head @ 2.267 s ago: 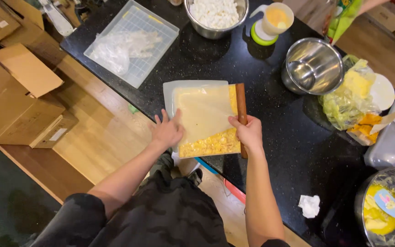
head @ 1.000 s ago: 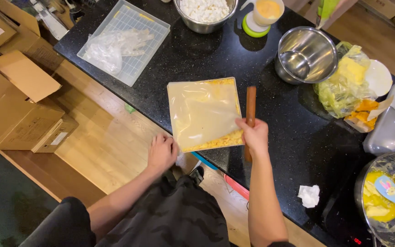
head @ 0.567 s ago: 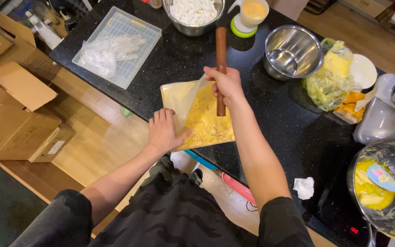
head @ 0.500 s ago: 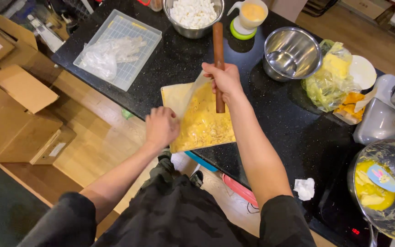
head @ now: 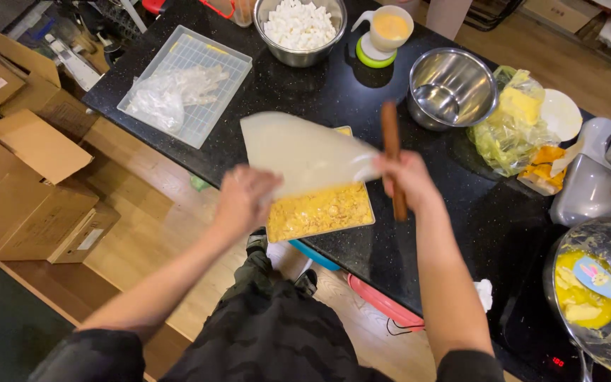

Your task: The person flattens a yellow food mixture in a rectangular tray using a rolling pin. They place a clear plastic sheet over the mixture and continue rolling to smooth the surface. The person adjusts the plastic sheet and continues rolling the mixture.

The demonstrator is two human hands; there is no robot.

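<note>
Translucent plastic sheet (head: 305,152) lifted above a tray of yellow mixture (head: 319,211) on the black surface (head: 334,92); left hand (head: 245,201) pinches its near edge, right hand (head: 408,182) grips its far corner together with a wooden rolling pin (head: 392,157).

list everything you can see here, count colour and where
translucent sheet: 1, whitish, lifted over the tray
tray of yellow mix: 1, counter's near edge
wooden rolling pin: 1, brown, in right hand
bowl of white cubes: 1, steel, far edge
empty steel bowl: 1, right of centre
cup of yellow liquid: 1, white, on green base
clear gridded tray: 1, far left, holds crumpled plastic
pan with spatula: 1, yellow residue, lower right
cardboard boxes: several, brown, floor left
left hand: 1, on the sheet's near corner
right hand: 1, holding pin and sheet
</note>
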